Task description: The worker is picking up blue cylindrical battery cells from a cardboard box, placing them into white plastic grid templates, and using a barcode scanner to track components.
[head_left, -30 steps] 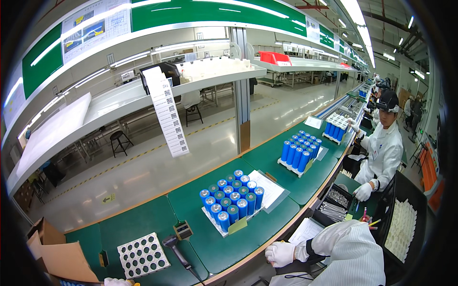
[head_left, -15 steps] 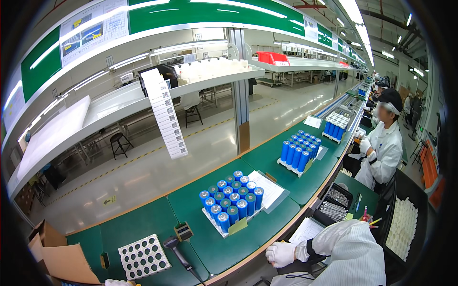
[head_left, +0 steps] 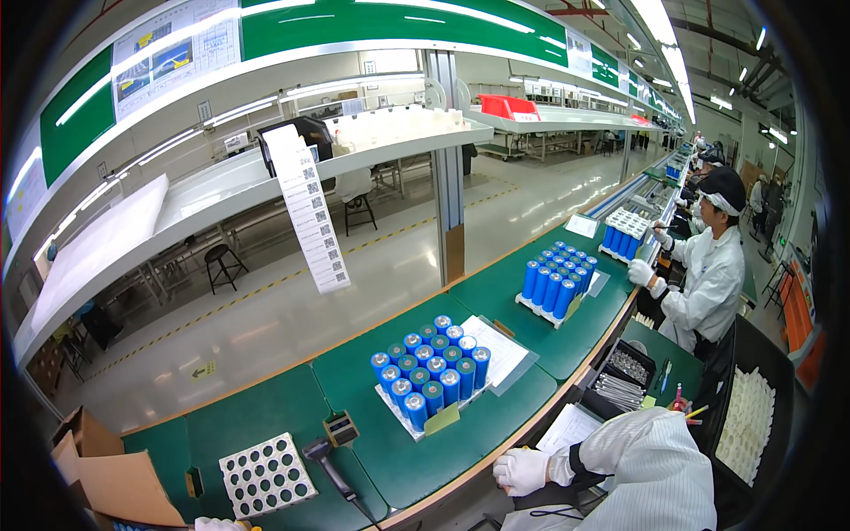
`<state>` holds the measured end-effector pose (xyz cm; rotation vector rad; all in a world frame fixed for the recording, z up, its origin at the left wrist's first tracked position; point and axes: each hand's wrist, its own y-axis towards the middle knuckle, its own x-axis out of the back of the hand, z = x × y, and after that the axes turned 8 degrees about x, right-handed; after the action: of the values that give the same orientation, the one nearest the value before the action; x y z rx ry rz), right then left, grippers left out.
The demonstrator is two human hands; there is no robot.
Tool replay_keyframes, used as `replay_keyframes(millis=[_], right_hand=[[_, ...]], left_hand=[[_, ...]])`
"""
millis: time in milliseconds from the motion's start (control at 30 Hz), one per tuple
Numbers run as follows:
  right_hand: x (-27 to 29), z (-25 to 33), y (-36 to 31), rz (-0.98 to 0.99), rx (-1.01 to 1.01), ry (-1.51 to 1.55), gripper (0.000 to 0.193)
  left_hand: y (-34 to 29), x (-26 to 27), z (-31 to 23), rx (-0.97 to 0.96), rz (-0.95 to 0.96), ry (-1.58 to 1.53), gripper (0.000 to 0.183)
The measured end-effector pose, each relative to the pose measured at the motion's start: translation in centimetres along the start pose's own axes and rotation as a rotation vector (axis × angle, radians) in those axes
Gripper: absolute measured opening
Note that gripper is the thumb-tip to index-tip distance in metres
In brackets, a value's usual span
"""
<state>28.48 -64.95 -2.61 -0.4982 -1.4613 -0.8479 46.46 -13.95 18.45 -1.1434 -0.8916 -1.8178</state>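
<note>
My right hand, in a white glove, is curled closed beside the near edge of the green table, above my lap. Its inner side is turned away, so anything within the fingers is hidden. Only a strip of my left hand, also gloved, shows at the lower edge; its fingers cannot be made out. Just beyond it lies a white plastic holder with rows of round holes. A black handheld scanner rests right of the holder. Farther right, blue cylindrical cells stand upright in a white holder.
Other blue cell blocks stand farther along the table. An opened cardboard box is at left. A label strip hangs from the shelf. Black bins with white parts and metal pins sit at right, near a co-worker.
The co-worker's hands have moved from the chest toward the far block of blue cells, and the head has turned. My own hands look unmoved.
</note>
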Motion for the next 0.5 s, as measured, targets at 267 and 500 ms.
replay_keyframes(millis=[267, 500], right_hand=[[0.69, 0.47, -0.23, 0.099, -0.066, 0.015, 0.016], [0.49, 0.25, 0.47, 0.079, -0.065, 0.079, 0.018]], left_hand=[[0.47, -0.29, -0.08, -0.031, -0.019, 0.014, 0.034], [-0.03, -0.59, 0.76, -0.048, 0.037, 0.061, 0.038]])
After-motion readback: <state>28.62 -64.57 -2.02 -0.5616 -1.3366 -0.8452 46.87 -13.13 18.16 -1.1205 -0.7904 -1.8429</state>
